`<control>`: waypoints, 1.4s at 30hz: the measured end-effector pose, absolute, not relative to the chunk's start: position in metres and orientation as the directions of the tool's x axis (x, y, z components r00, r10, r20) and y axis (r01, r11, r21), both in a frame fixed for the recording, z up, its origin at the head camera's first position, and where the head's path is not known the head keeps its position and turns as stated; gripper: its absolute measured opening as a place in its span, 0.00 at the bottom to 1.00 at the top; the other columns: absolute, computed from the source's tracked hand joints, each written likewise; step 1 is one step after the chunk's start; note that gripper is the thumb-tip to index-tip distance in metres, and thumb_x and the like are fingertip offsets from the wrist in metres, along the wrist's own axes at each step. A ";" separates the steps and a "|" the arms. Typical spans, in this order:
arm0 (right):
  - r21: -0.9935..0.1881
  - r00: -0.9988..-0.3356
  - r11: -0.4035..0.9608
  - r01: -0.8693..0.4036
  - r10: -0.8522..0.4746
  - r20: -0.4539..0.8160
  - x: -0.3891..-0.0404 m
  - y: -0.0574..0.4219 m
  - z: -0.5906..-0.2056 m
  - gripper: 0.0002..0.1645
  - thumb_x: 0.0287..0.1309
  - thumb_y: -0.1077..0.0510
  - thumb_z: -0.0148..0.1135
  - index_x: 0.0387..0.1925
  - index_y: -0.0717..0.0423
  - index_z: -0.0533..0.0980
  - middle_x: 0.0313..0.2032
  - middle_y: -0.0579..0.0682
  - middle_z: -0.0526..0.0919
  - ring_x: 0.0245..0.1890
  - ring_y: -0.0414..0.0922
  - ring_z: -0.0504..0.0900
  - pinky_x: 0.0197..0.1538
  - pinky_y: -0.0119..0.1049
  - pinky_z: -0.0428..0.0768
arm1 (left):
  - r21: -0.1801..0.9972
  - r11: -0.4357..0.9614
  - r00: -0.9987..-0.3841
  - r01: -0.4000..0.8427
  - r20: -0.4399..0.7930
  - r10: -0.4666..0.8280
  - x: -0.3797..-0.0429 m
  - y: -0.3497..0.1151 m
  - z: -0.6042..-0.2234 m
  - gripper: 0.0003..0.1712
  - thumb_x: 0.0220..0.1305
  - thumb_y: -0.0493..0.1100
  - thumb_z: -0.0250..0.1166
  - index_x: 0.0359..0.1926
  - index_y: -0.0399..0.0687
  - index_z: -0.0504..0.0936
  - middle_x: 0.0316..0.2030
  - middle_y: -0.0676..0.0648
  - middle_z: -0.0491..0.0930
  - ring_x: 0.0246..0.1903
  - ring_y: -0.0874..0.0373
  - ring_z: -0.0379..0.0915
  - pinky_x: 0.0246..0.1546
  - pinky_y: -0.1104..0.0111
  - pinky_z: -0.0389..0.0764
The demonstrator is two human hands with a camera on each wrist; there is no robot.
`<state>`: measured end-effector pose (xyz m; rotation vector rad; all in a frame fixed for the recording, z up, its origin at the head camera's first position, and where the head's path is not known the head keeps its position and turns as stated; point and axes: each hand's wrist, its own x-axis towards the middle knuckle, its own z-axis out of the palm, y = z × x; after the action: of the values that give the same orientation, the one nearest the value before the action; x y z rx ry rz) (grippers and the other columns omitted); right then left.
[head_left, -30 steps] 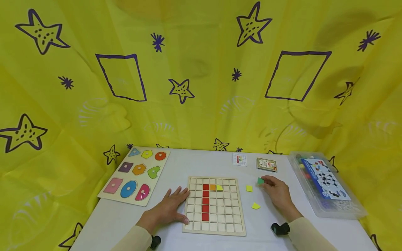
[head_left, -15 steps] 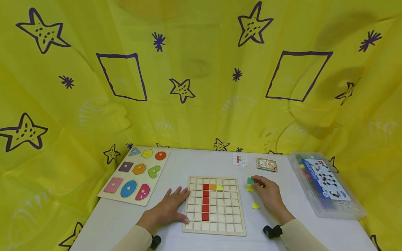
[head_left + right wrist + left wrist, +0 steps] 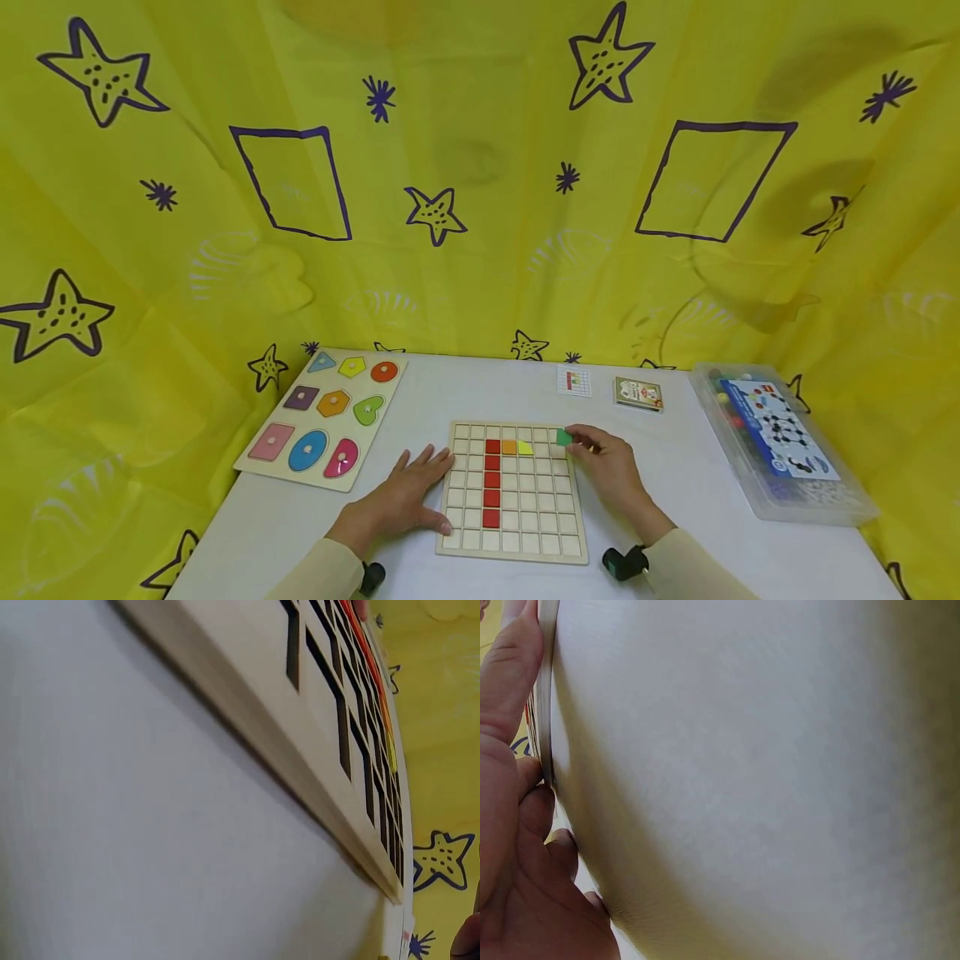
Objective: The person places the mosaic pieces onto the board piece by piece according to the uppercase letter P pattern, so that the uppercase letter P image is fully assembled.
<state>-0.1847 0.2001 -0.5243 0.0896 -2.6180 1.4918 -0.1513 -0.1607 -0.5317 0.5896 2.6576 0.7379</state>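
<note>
A wooden grid board (image 3: 528,502) lies on the table, with a column of red tiles (image 3: 491,480). To the right of the top red tile sit an orange tile (image 3: 509,447) and a yellow tile (image 3: 525,448) with a rounded corner. My left hand (image 3: 401,502) rests, fingers spread, at the board's left edge, its thumb on the lower left corner. In the left wrist view the fingers (image 3: 536,806) touch the board's edge. Between thumb and fingertips, my right hand (image 3: 611,468) pinches a green tile (image 3: 564,437) over the board's upper right cells.
At the left lies a shape puzzle board (image 3: 279,465) with knobbed pieces. Behind the grid board are a pattern card (image 3: 573,382) and a small card box (image 3: 638,393). A clear plastic case (image 3: 795,504) stands at the right. Yellow cloth (image 3: 480,292) hangs behind.
My right hand has carried the green tile leftward, past two loose yellow tiles, to the board's upper right corner. Those loose tiles are now out of sight behind the hand. The left hand stays put.
</note>
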 end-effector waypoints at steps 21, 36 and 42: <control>-0.881 -0.986 0.449 -0.149 -0.133 0.099 -0.163 0.143 -0.537 0.12 0.62 0.64 0.73 0.45 0.47 0.88 0.37 0.42 0.84 0.38 0.39 0.76 0.39 0.28 0.78 | 0.562 0.773 -0.865 0.294 -0.189 0.466 -0.149 -0.158 -0.526 0.65 0.49 0.64 0.81 0.82 0.48 0.61 0.82 0.46 0.58 0.84 0.40 0.42 0.83 0.38 0.37; -0.788 -0.968 0.572 -0.226 -0.226 0.113 -0.159 0.132 -0.546 0.11 0.60 0.63 0.74 0.44 0.52 0.88 0.35 0.42 0.86 0.37 0.39 0.75 0.42 0.30 0.77 | 0.552 0.782 -0.865 0.288 -0.201 0.460 -0.150 -0.159 -0.527 0.65 0.49 0.65 0.80 0.82 0.49 0.61 0.82 0.47 0.58 0.84 0.41 0.42 0.83 0.39 0.36; -0.753 -0.962 0.607 -0.254 -0.240 0.131 -0.158 0.130 -0.547 0.11 0.58 0.63 0.75 0.44 0.51 0.89 0.39 0.42 0.89 0.41 0.40 0.78 0.45 0.35 0.80 | 0.548 0.782 -0.864 0.298 -0.194 0.465 -0.149 -0.158 -0.527 0.65 0.50 0.64 0.81 0.82 0.48 0.61 0.82 0.47 0.58 0.84 0.41 0.42 0.83 0.38 0.37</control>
<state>-0.1583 0.1303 -0.5467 0.4307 -2.8012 1.3165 -0.1493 -0.1580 -0.5272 0.5859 2.6549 0.7393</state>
